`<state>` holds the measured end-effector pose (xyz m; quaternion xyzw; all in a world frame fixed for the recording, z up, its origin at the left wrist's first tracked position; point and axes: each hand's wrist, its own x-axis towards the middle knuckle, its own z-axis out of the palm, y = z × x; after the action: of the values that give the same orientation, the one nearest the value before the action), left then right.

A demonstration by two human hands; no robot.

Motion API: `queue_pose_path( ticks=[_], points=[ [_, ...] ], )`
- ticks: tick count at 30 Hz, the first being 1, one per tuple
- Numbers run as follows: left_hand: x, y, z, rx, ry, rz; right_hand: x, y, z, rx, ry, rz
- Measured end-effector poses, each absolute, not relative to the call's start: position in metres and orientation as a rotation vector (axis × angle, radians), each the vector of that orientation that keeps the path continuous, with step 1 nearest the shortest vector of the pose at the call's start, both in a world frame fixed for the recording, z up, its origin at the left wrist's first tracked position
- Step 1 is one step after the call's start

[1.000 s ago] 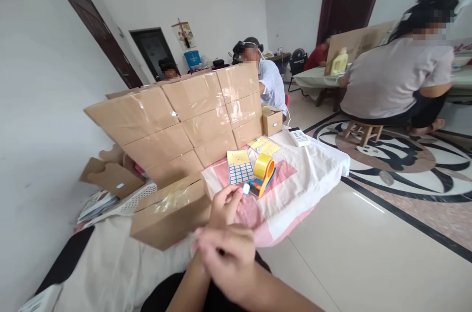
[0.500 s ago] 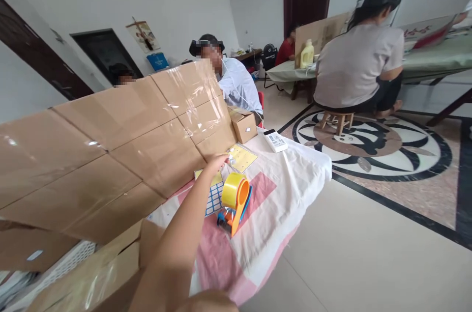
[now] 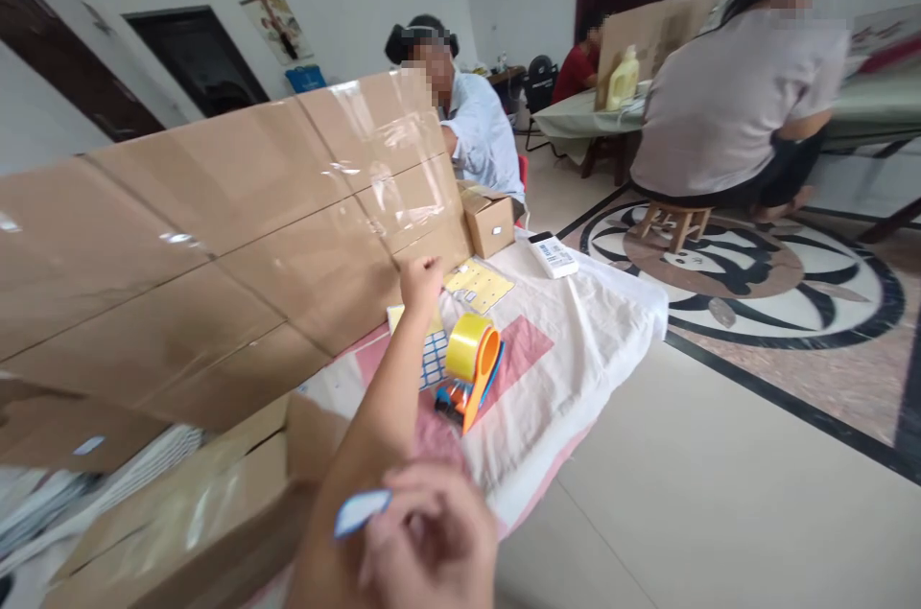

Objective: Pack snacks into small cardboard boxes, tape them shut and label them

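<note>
Close to the camera, my right hand (image 3: 436, 537) pinches a small white label sticker with a blue border (image 3: 360, 513) between thumb and finger. My left arm stretches forward, and my left hand (image 3: 421, 281) is closed beside a yellow sheet (image 3: 481, 285) with small white pieces on it. Whether those fingers hold anything is too small to make out. Partly behind the left forearm lies a sheet of blue-bordered white labels (image 3: 435, 358). An orange tape dispenser with a yellow tape roll (image 3: 467, 347) stands right of that sheet.
Along the left runs a tall cardboard panel (image 3: 288, 216). An open cardboard box (image 3: 187, 513) sits at lower left. A small carton (image 3: 491, 221) and a white box with printed codes (image 3: 553, 256) stand at the table's far end. Other people sit beyond.
My right hand has come into view from below with the label sticker. My left hand has drawn back slightly from the yellow sheet. The camera has shifted a little.
</note>
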<state>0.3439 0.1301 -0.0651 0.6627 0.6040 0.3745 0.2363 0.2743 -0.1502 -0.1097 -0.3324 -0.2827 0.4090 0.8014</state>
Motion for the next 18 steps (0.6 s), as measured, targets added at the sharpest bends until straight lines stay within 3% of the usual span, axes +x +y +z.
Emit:
queue_pose_path(
  ticks=[5, 9, 11, 14, 18],
  points=[
    [0.302, 0.04, 0.021, 1.68, 1.472, 1.526, 0.323, -0.124, -0.098, -0.581, -0.422, 0.822],
    [0.221, -0.037, 0.059, 1.847, 1.484, 1.706, 0.343, -0.089, -0.122, -0.661, -0.81, 0.884],
    [0.166, -0.06, 0.052, 1.99, 1.849, 1.505, 0.337, -0.068, -0.136, -0.691, -1.064, 1.0],
    [0.095, -0.072, 0.014, 2.071, 2.328, 0.918, 0.315, -0.039, -0.151, -0.695, -1.426, 1.146],
    [0.053, -0.071, -0.036, 1.93, 2.43, 0.485, 0.286, -0.015, -0.161, -0.698, -1.639, 1.162]
  ],
)
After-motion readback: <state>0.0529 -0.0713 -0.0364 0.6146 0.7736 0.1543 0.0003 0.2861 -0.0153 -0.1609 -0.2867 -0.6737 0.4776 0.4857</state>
